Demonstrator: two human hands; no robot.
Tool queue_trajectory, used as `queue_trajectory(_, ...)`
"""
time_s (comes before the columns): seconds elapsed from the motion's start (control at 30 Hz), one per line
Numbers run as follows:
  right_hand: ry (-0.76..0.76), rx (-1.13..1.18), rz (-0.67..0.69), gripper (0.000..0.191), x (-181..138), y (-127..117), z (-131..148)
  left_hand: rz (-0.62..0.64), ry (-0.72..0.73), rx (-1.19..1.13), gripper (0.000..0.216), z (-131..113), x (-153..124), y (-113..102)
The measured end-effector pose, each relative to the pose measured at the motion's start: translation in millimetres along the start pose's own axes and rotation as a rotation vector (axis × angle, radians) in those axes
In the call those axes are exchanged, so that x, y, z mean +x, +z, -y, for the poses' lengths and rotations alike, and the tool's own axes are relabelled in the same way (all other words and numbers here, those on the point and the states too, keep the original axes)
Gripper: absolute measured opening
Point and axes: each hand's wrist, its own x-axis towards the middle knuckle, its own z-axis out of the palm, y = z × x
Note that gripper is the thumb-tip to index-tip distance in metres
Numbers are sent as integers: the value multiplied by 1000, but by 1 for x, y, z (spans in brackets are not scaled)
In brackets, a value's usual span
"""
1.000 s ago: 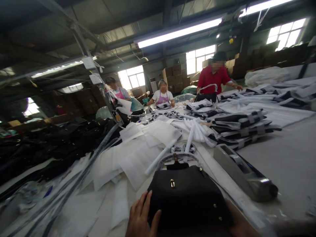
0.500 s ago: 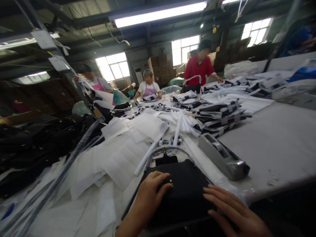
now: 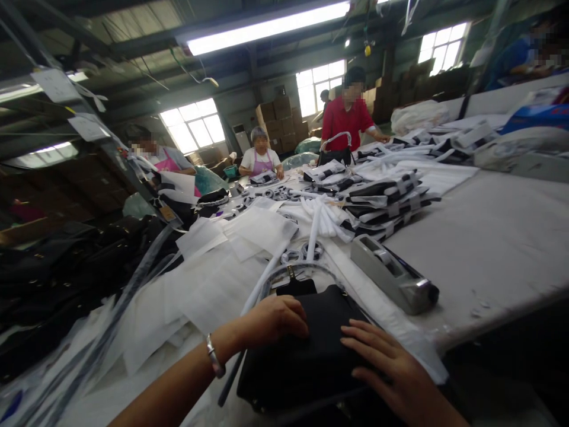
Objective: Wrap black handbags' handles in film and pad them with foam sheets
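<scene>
A black handbag lies at the table's near edge, directly in front of me. Its handle, in a clear wrap, arches on the far side, beside a black tab with gold-coloured metal. My left hand rests on the bag's upper left with its fingers curled down; the gold clasp there is hidden under them, and what they pinch does not show. On the right part of the bag my right hand lies flat, fingers stretched out and apart.
A grey tape dispenser stands right of the bag. Loose white sheets spread to the left. Wrapped bag parts are piled farther back, and black bags are heaped at far left. Several co-workers are around the table, one in red.
My left hand has moved over the clasp and its fingers have curled in, with the forearm now reaching across from the left. My right hand has shifted further onto the bag.
</scene>
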Motion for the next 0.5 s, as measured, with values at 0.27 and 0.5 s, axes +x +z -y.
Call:
queue_trajectory(0.27,-4,28,-50,38,1,4,-3,149,296,413,23,-17,8,-9)
queue_trajectory(0.5,-2,-16,-6,41,2,-2,2,66,174,472,24,-18,-4,-6)
